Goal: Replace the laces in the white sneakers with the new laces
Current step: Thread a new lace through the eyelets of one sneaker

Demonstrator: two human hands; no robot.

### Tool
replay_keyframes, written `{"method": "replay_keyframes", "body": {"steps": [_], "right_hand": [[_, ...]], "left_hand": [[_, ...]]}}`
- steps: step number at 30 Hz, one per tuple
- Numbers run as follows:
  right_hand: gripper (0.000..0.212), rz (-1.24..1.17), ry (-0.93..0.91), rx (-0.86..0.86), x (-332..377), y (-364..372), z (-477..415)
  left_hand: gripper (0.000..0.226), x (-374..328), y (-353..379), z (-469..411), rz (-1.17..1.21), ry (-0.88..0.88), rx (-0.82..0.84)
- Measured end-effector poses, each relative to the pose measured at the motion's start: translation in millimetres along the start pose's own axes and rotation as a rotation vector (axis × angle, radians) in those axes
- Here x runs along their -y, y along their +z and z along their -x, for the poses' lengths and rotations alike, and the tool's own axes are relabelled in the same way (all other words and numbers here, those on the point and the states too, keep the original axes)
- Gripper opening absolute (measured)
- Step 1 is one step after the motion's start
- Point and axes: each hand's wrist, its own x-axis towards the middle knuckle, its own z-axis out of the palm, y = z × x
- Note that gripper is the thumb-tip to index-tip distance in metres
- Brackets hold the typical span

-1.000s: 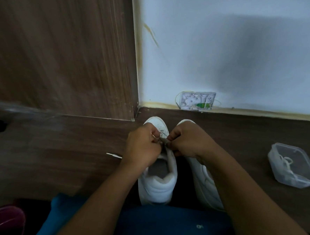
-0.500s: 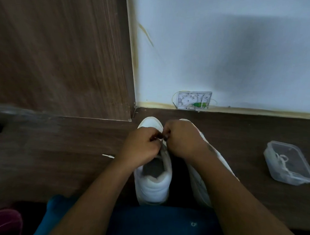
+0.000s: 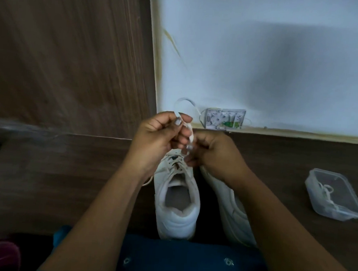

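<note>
Looks like a room in a home: dark wood-look floor (image 3: 45,179), wood-grain panel (image 3: 63,55) beside a pale painted wall (image 3: 263,46), open wiring box (image 3: 225,118) low down, sneakers (image 3: 177,221) and plastic tub (image 3: 335,199) on the floor.

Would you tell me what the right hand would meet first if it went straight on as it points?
Probably the white lace at its fingertips, then the left hand just beyond; depth is unclear.

A small wiring box (image 3: 225,119) is fixed low on the white wall (image 3: 263,46); a wood-grain panel (image 3: 69,55) is set to its left.
</note>
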Motion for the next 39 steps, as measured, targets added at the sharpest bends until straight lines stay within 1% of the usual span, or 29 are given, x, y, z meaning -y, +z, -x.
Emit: {"method": "replay_keyframes", "body": {"steps": [1,2,3,4,5,6,7,9,11,12,13,14,15,16,17,18,21,23,25,27,28,29,31,35,39], "right_hand": [[0.018,-0.102,0.015,-0.079,3,0,-1],[0.019,-0.186,0.026,-0.14,6,-1,-1],[0.018,-0.228,0.033,-0.187,7,-1,-2],[0.016,-0.226,0.049,-0.223,9,-1,-3],[0.016,-0.2,0.068,-0.247,9,1,-3],[0.018,-0.167,0.091,-0.269,8,3,-4],[0.019,-0.131,0.103,-0.28,7,4,-5],[0.019,-0.117,0.137,-0.305,8,5,-7],[0.018,-0.301,0.236,-0.282,12,5,-8],[0.017,-0.354,0.279,-0.25,14,5,-8],[0.016,-0.333,0.293,-0.217,13,4,-7],[0.015,-0.184,0.268,-0.181,12,3,-6],[0.016,0.044,0.211,-0.134,9,2,-5],[0.017,0.264,0.14,-0.079,8,1,-5],[0.019,0.433,0.075,-0.035,7,1,-5],[0.022,0.514,0.048,0.005,6,1,-5],[0.024,0.691,0.05,0.12,5,3,-4],[0.024,0.792,0.1,0.213,-1,3,-3],[0.023,0.828,0.143,0.196,-7,4,-5],[0.02,0.807,0.136,0.124,-13,6,-9],[0.019,0.795,0.131,0.102,-14,7,-10],[0.019,0.78,0.134,0.103,-16,10,-11],[0.019,0.75,0.151,0.118,-19,16,-14],[0.017,0.705,0.19,0.067,-24,19,-21],[0.021,0.806,0.184,0.115,-29,23,-25]], "left_hand": [[0.023,5,-4,-1,-0.146,-0.034,-0.016],[0.023,10,-10,-1,-0.356,-0.087,-0.017],[0.023,15,-16,0,-0.573,-0.16,0.022],[0.025,18,-21,1,-0.746,-0.244,0.095],[0.027,20,-24,4,-0.862,-0.317,0.182],[0.03,20,-26,6,-0.928,-0.368,0.253],[0.032,18,-26,9,-0.954,-0.396,0.289],[0.04,14,-23,13,-0.931,-0.41,0.293],[0.053,13,-19,14,-0.933,-0.412,0.297],[0.058,14,-16,15,-0.991,-0.4,0.304],[0.059,15,-13,17,-1.07,-0.378,0.308],[0.057,16,-11,18,-1.141,-0.359,0.308],[0.052,17,-9,18,-1.186,-0.348,0.301],[0.046,17,-8,17,-1.198,-0.344,0.294],[0.042,17,-8,16,-1.195,-0.356,0.293],[0.039,16,-10,14,-1.185,-0.376,0.296],[0.026,14,-18,12,-1.166,-0.431,0.34],[0.026,15,-27,12,-1.142,-0.46,0.377],[0.025,20,-34,10,-0.95,-0.489,0.343],[0.007,28,-38,2,-0.712,-0.481,0.252],[0.004,33,-39,-3,-0.65,-0.456,0.205],[0.012,38,-40,-8,-0.641,-0.424,0.177],[0.019,48,-38,-15,-0.717,-0.361,0.18],[0.021,61,-35,-22,-0.8,-0.29,0.179],[0.021,65,-37,-26,-0.856,-0.264,0.206]]}}
